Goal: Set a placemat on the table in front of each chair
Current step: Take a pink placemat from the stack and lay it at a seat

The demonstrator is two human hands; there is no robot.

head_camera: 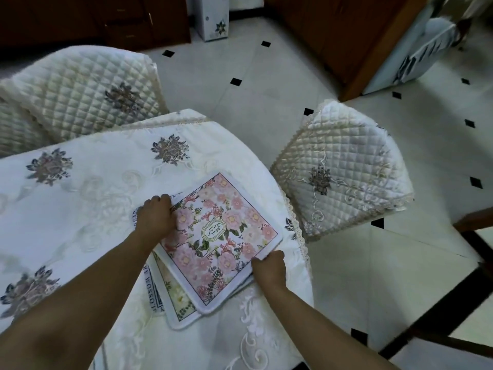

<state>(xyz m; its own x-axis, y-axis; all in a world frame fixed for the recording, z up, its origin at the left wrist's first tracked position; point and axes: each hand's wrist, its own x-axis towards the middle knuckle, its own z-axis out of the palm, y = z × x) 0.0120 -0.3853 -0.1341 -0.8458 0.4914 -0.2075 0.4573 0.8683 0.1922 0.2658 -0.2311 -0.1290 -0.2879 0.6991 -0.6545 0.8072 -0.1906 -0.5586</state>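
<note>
A pink floral placemat (221, 236) lies on top of a small stack near the table's right edge. Under it a yellowish placemat (177, 303) and one with dark lettering (152, 287) stick out. My left hand (157, 217) grips the pink mat's far left edge, fingers curled. My right hand (269, 268) pinches its near right edge. The table (80, 204) wears a cream cloth with embroidered flowers. One quilted chair (341, 172) stands at the right of the table, another chair (80, 94) at the far left.
The tiled floor (253, 89) with black diamonds runs between the chairs. Dark wooden cabinets (333, 30) line the back. A white box with a flower print (213, 20) stands by the wall. A dark chair frame (474, 236) shows at far right.
</note>
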